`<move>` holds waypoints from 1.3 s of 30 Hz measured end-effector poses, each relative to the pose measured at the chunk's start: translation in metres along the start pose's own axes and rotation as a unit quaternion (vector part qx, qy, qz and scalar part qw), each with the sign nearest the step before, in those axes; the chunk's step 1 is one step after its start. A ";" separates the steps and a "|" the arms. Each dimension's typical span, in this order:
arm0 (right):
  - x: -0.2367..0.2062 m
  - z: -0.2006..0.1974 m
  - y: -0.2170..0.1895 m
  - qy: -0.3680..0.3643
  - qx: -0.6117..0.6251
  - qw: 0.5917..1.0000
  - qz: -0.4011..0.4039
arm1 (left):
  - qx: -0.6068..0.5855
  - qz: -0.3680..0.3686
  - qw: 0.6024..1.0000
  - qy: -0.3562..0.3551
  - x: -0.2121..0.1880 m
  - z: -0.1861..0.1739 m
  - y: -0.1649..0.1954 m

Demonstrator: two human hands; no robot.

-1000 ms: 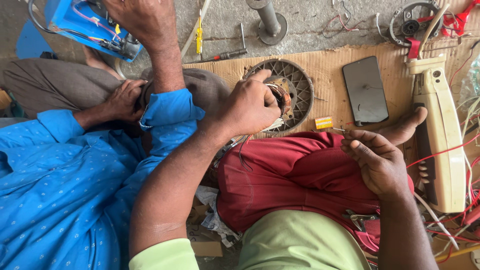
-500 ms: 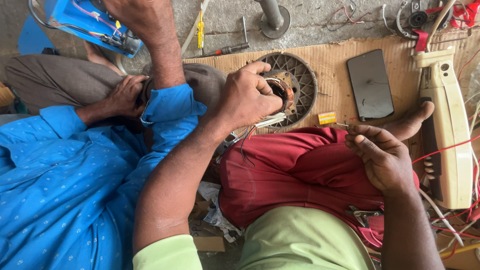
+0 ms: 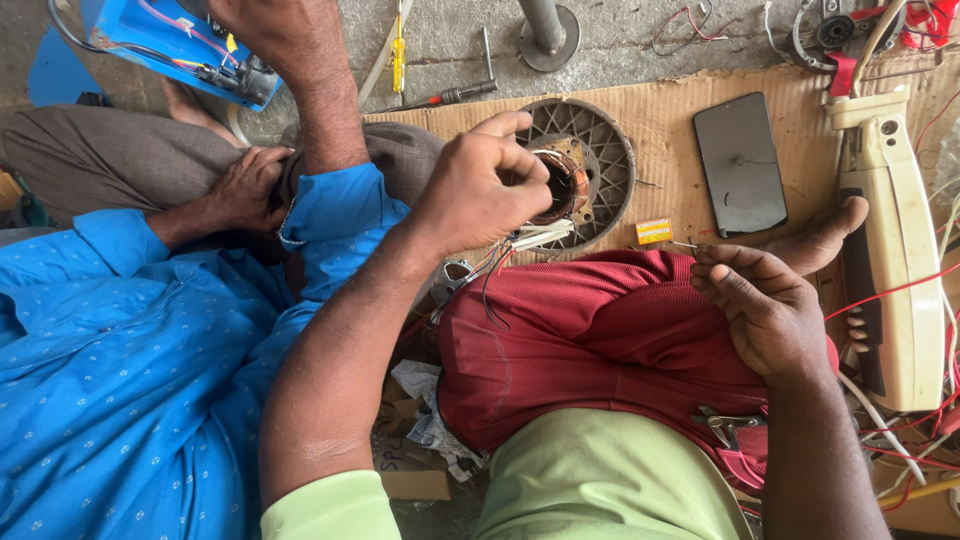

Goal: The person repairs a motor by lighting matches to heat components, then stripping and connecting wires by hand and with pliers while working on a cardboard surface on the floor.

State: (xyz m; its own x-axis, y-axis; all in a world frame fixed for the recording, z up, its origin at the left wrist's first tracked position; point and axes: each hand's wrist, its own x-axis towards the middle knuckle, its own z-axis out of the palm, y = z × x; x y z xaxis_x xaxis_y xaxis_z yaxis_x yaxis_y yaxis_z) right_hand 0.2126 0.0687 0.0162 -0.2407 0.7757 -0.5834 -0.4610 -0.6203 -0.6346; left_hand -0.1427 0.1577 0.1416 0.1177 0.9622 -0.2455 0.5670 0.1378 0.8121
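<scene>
My left hand [image 3: 480,185] grips the near rim of a round grey motor stator [image 3: 590,160] with copper windings [image 3: 565,185], which lies on a sheet of cardboard [image 3: 680,120]. A bundle of thin wires [image 3: 505,258] hangs from the stator under that hand. My right hand [image 3: 765,305] rests on my red-clad knee [image 3: 600,340], its fingertips pinched on a thin wire [image 3: 685,244] next to a small yellow box [image 3: 654,231].
A person in a blue shirt [image 3: 130,370] sits at my left, one hand [image 3: 240,185] on a knee, the other arm [image 3: 300,70] reaching to a blue device [image 3: 170,40]. A dark phone [image 3: 740,165], cream casing [image 3: 895,250], screwdrivers [image 3: 445,95] and red wires [image 3: 890,290] lie around.
My left hand has shifted slightly along the stator rim, its fingers curling more over the windings. My right hand stays on the knee, pinching the wire.
</scene>
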 end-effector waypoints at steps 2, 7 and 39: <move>0.000 0.001 0.000 0.005 0.000 1.000 0.003 | 0.050 -0.013 0.999 -0.006 0.001 0.006 0.001; -0.002 0.003 -0.002 0.002 -0.005 1.000 -0.004 | 0.085 0.022 0.996 -0.014 0.005 0.018 0.000; 0.018 0.015 -0.012 -0.027 -0.059 0.998 -0.001 | -0.354 0.103 0.896 0.247 -0.064 -0.022 0.049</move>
State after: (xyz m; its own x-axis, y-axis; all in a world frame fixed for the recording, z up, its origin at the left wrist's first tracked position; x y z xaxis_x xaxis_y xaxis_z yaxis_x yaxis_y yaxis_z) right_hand 0.2005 0.0919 0.0205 -0.2870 0.7807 -0.5552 -0.3590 -0.6249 -0.6932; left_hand -0.1403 0.1078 0.2085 -0.3149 0.9466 0.0697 -0.1062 -0.1081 0.9885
